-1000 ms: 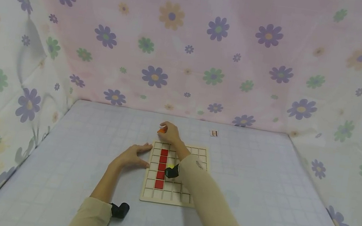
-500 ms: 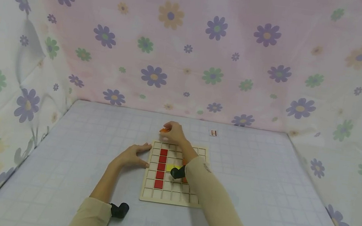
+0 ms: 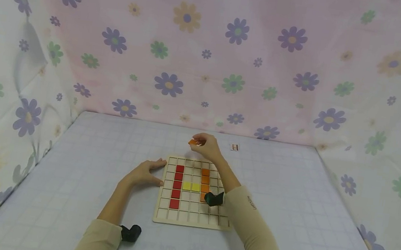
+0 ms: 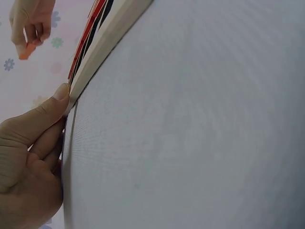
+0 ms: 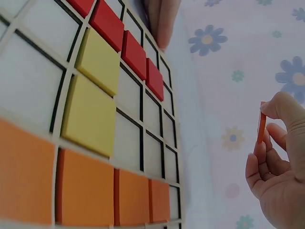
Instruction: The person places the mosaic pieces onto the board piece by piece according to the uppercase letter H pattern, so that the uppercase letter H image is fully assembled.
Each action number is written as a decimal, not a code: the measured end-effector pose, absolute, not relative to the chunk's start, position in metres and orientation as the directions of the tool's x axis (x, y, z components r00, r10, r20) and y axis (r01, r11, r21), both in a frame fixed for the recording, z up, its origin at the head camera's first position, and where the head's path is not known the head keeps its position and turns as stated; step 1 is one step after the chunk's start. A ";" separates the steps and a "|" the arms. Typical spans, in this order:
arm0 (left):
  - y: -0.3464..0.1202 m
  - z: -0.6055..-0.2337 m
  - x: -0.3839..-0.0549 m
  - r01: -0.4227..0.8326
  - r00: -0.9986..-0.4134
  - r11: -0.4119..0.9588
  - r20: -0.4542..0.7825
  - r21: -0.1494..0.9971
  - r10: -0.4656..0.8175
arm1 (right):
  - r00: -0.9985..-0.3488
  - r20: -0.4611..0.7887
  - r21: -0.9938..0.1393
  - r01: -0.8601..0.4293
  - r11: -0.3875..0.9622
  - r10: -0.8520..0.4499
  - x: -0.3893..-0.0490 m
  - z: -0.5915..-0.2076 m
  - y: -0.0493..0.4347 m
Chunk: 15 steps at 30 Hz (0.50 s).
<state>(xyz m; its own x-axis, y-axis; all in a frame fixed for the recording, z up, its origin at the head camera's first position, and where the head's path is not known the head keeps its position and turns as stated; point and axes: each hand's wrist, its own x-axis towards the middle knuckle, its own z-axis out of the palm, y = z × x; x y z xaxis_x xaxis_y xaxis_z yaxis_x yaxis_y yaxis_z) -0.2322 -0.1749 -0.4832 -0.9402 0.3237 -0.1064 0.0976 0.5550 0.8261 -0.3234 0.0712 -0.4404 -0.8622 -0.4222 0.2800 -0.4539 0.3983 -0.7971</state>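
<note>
A wooden grid board [image 3: 162,216] lies on the table, with a column of red square tiles [image 3: 175,194], two yellow tiles [image 3: 191,186] and a column of orange tiles [image 3: 205,179] set in its cells. Beyond the board's far edge, my right hand [image 3: 209,148] pinches a loose orange tile [image 5: 261,126] between thumb and fingers, the tile on edge in the right wrist view. My left hand [image 3: 144,173] rests at the board's left edge, thumb and fingers spread; the left wrist view shows its thumb tip [image 4: 62,91] right at the rim.
A small printed card [image 3: 234,147] lies on the table behind the board, right of my right hand. Black wrist cameras [image 3: 131,233] sit on both forearms. Flowered cloth [image 3: 209,58] hangs at the back and both sides of the table [image 3: 290,196].
My right hand has moved to the right beyond the board's far edge, still pinching the orange tile. The yellow tiles and the orange column have come into view. My left hand stays put.
</note>
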 end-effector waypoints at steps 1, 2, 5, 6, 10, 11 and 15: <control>-0.175 -0.483 -0.232 0.101 -0.940 0.557 -0.105 0.824 0.325 | -0.860 0.285 -0.795 -0.459 0.397 -0.424 -0.321 -0.439 0.075; -0.174 -0.484 -0.232 0.098 -0.940 0.555 -0.106 0.826 0.324 | -0.856 0.290 -0.791 -0.466 0.397 -0.428 -0.319 -0.438 0.080; -0.174 -0.484 -0.233 0.099 -0.939 0.545 -0.104 0.832 0.329 | -0.847 0.300 -0.782 -0.482 0.394 -0.440 -0.310 -0.434 0.092; -0.174 -0.483 -0.233 0.100 -0.938 0.540 -0.102 0.836 0.331 | -0.845 0.302 -0.782 -0.484 0.392 -0.442 -0.307 -0.433 0.097; -0.175 -0.484 -0.233 0.102 -0.936 0.533 -0.101 0.840 0.338 | -0.838 0.308 -0.777 -0.495 0.389 -0.451 -0.292 -0.433 0.112; -0.175 -0.484 -0.234 0.103 -0.935 0.535 -0.102 0.838 0.339 | -0.839 0.306 -0.777 -0.494 0.390 -0.450 -0.288 -0.433 0.115; -0.175 -0.484 -0.234 0.088 -0.937 0.545 -0.116 0.834 0.328 | -0.844 0.290 -0.775 -0.484 0.407 -0.451 -0.273 -0.436 0.125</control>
